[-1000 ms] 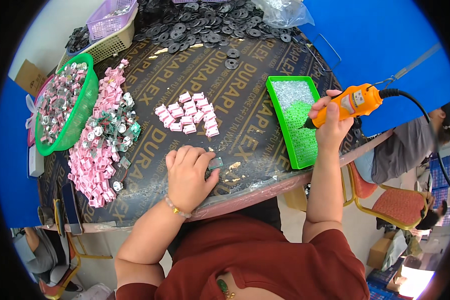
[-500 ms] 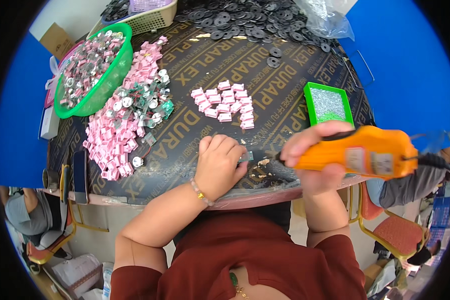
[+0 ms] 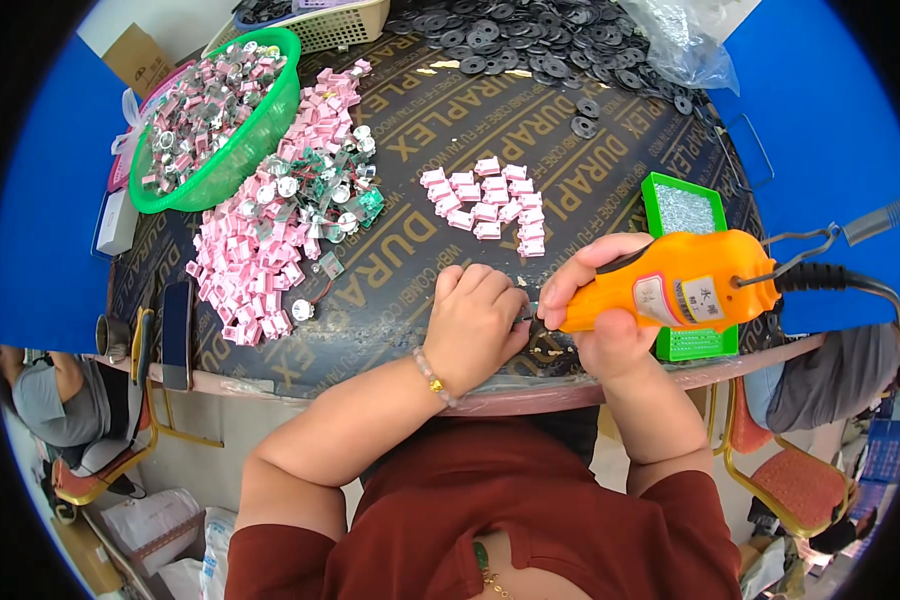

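Observation:
My right hand [image 3: 610, 345] is wrapped around an orange corded electric screwdriver [image 3: 675, 280], which lies almost level with its tip toward my left hand. At the table's near side, my left hand [image 3: 475, 318] pinches a small part that is almost wholly hidden by the fingers; its kind does not show. The screwdriver's tip is right beside those fingertips; whether it touches the part cannot be made out. Beyond my hands sits a loose group of small pink plastic housings [image 3: 488, 212]. A green tray [image 3: 698, 346] holding small silvery screws [image 3: 686, 210] stands partly behind the screwdriver.
To the left, a heap of pink housings [image 3: 245, 245] mixes with wired pieces beside a full green basket [image 3: 292, 95]. Black discs [image 3: 540, 40] and a clear bag [image 3: 685, 50] lie at the back. A phone [image 3: 177, 335] rests near the left edge. People sit at both sides.
The screwdriver has come left and its tip now meets the left fingertips. The part seen between those fingers before is now mostly covered. The whole view has shifted slightly.

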